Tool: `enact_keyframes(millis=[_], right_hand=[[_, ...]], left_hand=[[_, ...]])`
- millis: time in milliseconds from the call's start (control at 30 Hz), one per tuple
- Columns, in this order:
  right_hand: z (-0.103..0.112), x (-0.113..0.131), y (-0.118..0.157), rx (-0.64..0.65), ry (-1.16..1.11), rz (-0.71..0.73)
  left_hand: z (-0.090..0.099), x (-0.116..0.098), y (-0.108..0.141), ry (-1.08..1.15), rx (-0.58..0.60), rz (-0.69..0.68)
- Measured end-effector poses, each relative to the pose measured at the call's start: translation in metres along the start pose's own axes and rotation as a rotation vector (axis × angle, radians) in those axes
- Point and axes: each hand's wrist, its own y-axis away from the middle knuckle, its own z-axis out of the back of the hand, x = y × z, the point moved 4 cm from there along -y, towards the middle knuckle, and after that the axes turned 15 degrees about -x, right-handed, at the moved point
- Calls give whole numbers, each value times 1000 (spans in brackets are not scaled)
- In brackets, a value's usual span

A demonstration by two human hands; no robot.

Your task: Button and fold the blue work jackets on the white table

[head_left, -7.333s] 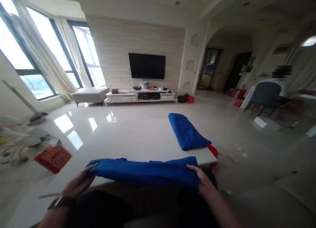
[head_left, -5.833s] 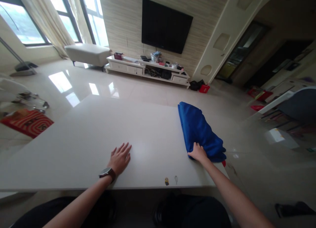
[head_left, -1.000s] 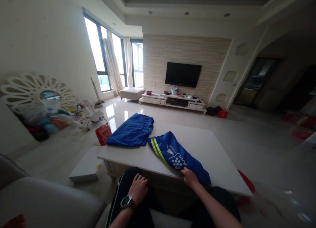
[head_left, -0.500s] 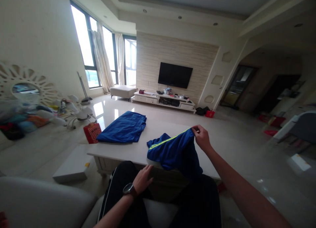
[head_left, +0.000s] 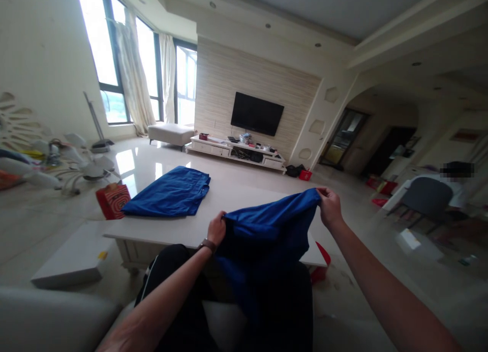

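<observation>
Garment cloth of plain blue, unfolded and slack, is suspended between both hands above the near edge of the white coffee table [head_left: 160, 228]. The left hand [head_left: 217, 228] has its fingers closed on the near-left end of the upper edge of the blue garment [head_left: 267, 227]; the right hand [head_left: 330, 205] pinches the opposite end of that edge between thumb and fingertips. Neither hand is free.

Governing relation: the line between the two grips. The long axis of the held edge runs across the body from left hand to right hand and slopes, the right end being higher and farther forward. The edge is drawn fairly straight, with folds running down from it. Below this line the cloth drops toward the dark trousers [head_left: 170, 263] of the wearer; its lower end is lost in shadow, so contact with the knees cannot be confirmed.

Reference item: a folded blue garment [head_left: 171, 192] lies flat on the table top, forward and to the left of the held cloth. The left hand is the nearer of the two to it; the right hand is well apart from it. Its long axis runs obliquely, from the near-left corner of the table toward the far right. A strip of bare table separates the two garments. Judged from this layout, levelling the held edge calls for lowering the right grip or raising the left.
</observation>
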Motion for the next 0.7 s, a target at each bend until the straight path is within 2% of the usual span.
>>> enact_keyframes(millis=[67, 133, 200, 233, 267, 333, 433, 500, 533, 567, 600, 633, 700], right_hand=[[16, -1, -9, -54, 81, 8], [27, 1, -12, -82, 251, 113], [34, 4, -8, -46, 419, 223], [36, 5, -3, 13, 465, 233], [39, 5, 4, 106, 478, 204], [45, 4, 24, 390, 434, 67], [64, 3, 71, 855, 384, -177], [76, -2, 101, 1058, 391, -287], [77, -7, 111, 1119, 398, -317], [73, -12, 116, 1156, 401, -327], [63, -18, 114, 1167, 407, -309], [48, -22, 104, 1126, 428, -250], [5, -19, 59, 908, 483, -39]], left_hand=[[26, -26, -33, 64, -64, -68], [55, -55, -58, 91, -96, -178], [83, -78, -73, 75, -41, -277], [97, -84, -76, 60, 18, -305], [111, -87, -76, 49, 96, -311], [141, -79, -64, 34, 312, -252], [184, -46, -25, -16, 731, -36], [205, -25, 0, -40, 945, 114], [210, -19, 5, -31, 991, 170], [209, -19, 3, -20, 984, 194], [204, -25, -8, -17, 926, 173], [194, -37, -27, -26, 814, 114], [167, -80, -84, -117, 488, -112]])
